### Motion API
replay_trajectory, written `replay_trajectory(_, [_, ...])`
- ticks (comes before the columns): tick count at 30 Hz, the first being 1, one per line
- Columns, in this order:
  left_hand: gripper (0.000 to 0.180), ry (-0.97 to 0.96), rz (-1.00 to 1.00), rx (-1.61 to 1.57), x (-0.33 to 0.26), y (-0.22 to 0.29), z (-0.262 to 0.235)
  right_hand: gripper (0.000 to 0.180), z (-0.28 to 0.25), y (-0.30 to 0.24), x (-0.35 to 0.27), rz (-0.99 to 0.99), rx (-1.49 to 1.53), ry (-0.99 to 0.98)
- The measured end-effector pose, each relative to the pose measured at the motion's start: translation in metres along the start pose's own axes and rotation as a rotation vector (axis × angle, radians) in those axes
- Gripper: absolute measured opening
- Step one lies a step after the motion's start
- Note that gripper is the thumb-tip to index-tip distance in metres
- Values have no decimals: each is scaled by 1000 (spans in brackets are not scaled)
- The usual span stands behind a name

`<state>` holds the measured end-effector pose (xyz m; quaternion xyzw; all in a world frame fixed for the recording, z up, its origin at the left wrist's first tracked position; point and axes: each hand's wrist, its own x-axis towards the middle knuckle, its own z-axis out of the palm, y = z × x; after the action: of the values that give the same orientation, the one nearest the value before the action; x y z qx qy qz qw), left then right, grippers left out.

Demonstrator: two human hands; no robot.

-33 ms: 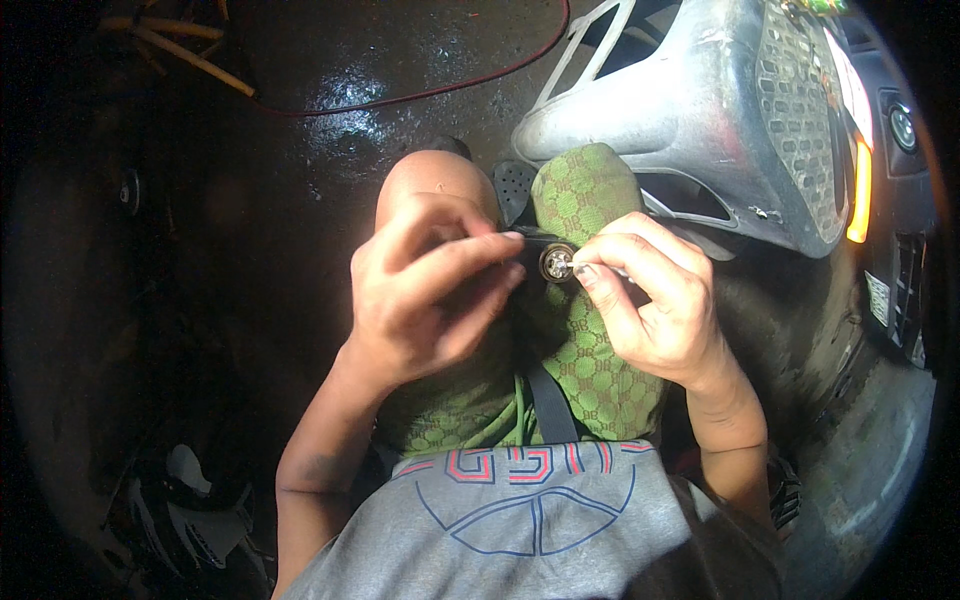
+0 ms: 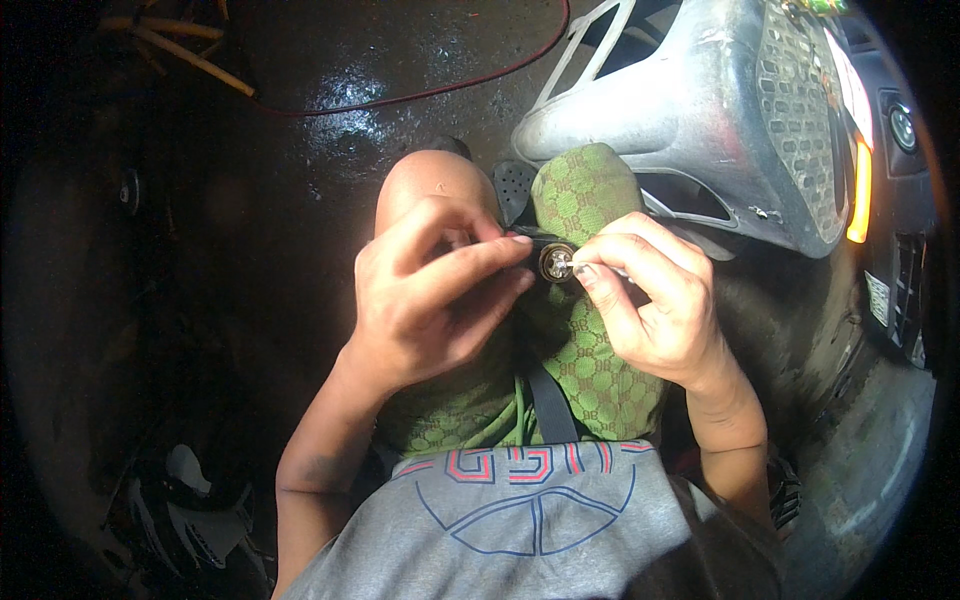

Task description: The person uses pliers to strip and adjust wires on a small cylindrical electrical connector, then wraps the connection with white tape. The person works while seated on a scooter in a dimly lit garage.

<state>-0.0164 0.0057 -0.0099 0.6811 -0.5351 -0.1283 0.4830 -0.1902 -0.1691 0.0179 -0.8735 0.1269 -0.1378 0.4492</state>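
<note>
Between my hands, above my thighs, is a small round metal part [image 2: 556, 264] with a brassy rim and shiny pieces inside. A narrow black piece [image 2: 545, 238] runs along its upper left side. My right hand [image 2: 650, 295] is closed in a pinch at the round part's right edge, with a tiny pale piece [image 2: 573, 264] at the fingertips. My left hand [image 2: 430, 285] has thumb and forefinger drawn together at the left end of the black piece. What sits between those left fingertips is too small and dark to make out.
A grey plastic chair [image 2: 690, 110] lies tipped over beyond my right knee. A red hose [image 2: 420, 101] curves over the wet dark floor, near yellow bars [image 2: 190, 55]. At the right edge stands a dark vehicle-like body [image 2: 900, 190]. Black-and-white panels [image 2: 200, 510] lie at lower left.
My left hand has shifted slightly right, closer to the round part. My right hand stays in place.
</note>
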Motion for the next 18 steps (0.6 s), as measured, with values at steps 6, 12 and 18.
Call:
replay_trajectory(6, [34, -66, -12, 34, 4, 7, 6, 7, 0, 0, 1, 3, 0, 16])
replay_trajectory(12, [23, -124, -4, 31, 13, 13, 5, 9, -1, -1, 2, 1, -5, 7])
replay_trajectory(18, [23, -161, -16, 26, 19, 18, 4, 8, 0, 1, 1, -32, -10, 28])
